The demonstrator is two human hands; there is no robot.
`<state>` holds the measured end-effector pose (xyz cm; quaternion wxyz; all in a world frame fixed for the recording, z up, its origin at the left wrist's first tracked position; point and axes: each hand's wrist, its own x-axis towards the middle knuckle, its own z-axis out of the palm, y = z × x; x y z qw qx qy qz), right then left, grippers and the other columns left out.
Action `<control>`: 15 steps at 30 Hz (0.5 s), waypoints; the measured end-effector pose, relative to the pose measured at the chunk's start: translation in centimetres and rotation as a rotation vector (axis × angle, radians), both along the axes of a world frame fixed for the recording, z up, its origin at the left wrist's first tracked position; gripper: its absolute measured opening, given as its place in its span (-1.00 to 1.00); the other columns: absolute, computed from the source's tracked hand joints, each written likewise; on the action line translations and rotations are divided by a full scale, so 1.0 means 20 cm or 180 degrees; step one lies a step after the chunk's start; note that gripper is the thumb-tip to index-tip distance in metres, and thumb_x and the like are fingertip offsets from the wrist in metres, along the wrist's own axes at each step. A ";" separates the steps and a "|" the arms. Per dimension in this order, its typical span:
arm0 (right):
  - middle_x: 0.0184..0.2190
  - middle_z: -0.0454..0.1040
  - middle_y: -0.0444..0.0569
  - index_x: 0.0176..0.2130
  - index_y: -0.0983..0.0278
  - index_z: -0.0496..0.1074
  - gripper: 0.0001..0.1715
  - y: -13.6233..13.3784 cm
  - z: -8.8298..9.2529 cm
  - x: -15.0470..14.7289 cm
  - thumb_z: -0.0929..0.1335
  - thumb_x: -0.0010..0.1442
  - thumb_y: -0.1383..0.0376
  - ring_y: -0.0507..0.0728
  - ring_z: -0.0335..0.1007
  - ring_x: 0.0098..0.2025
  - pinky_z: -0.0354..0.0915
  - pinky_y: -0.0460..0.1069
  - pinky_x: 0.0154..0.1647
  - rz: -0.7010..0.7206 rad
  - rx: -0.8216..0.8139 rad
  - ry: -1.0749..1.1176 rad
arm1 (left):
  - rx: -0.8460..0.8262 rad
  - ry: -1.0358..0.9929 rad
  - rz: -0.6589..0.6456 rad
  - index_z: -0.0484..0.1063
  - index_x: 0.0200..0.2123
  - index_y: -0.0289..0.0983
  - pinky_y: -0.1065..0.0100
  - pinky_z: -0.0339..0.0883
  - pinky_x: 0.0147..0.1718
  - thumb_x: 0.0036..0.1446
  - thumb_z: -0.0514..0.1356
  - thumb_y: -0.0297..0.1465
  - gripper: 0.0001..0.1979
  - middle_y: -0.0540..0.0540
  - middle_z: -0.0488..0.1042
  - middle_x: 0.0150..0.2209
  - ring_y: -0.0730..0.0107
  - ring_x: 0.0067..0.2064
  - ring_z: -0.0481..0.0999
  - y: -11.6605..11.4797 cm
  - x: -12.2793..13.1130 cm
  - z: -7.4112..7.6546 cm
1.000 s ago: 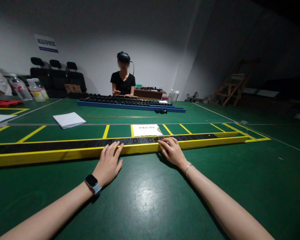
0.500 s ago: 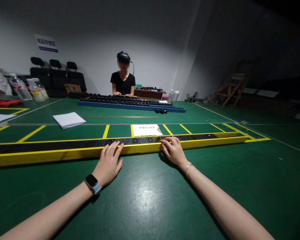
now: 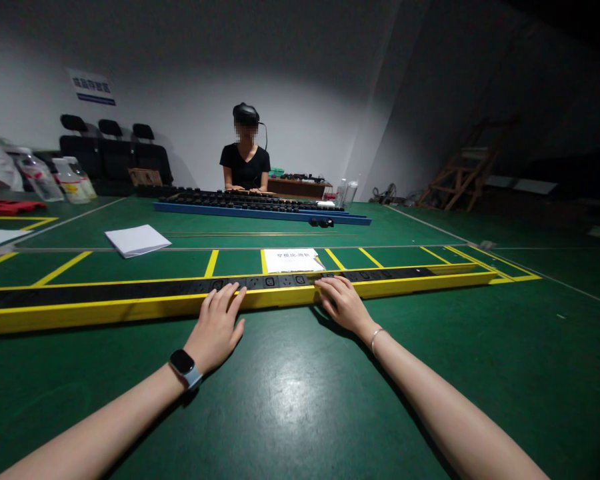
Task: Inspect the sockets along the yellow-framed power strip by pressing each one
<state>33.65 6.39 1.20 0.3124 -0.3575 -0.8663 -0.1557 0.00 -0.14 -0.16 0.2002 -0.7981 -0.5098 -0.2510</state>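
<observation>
Sockets (image 3: 270,282) could tilt or bind in the yellow rail (image 3: 280,299), in judgement, if the right fingertips press on one side instead of along the channel. Uneven force between the two hands might also skew the rail on the green table (image 3: 290,407), since no clamp is visible near the grip. A fingertip may be pinched against the near wall if it curls too deep into the channel. The paper label (image 3: 293,261), just beyond the gap between the hands, could be pushed if the rail slides away from the grip. Grip condition: the left hand (image 3: 217,328) is unclenched, fingers slightly spread, tips resting over the near wall, thumb apart from the fingers. The right hand (image 3: 345,305) is partly curled, fingers reaching over the same wall to the sockets; whether it pinches one cannot be told. The rail lies beneath both sets of fingertips, extending past each hand and out of view beyond the left.
</observation>
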 end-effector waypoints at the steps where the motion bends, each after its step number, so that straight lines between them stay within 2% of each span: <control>1: 0.00 0.47 0.05 0.12 0.19 0.32 -0.59 0.00 0.00 0.00 0.25 0.29 0.33 0.19 0.36 0.04 0.22 0.18 0.14 -0.0041 0.0032 0.0021 | 0.0011 -0.0010 -0.0007 0.05 0.29 -0.30 -0.06 0.00 0.26 0.22 0.02 -0.33 -0.43 -0.32 0.22 0.24 0.03 0.29 0.15 0.00 0.00 0.00; 15: -0.12 0.50 0.02 0.01 0.22 0.37 -0.72 0.01 -0.01 0.01 0.22 0.33 0.30 0.17 0.39 -0.07 0.15 0.16 0.12 -0.0412 0.0104 0.0166 | -0.0026 -0.0023 -0.0002 0.05 0.29 -0.31 -0.06 0.00 0.25 0.22 0.02 -0.33 -0.43 -0.32 0.22 0.24 0.03 0.29 0.15 0.00 0.00 0.00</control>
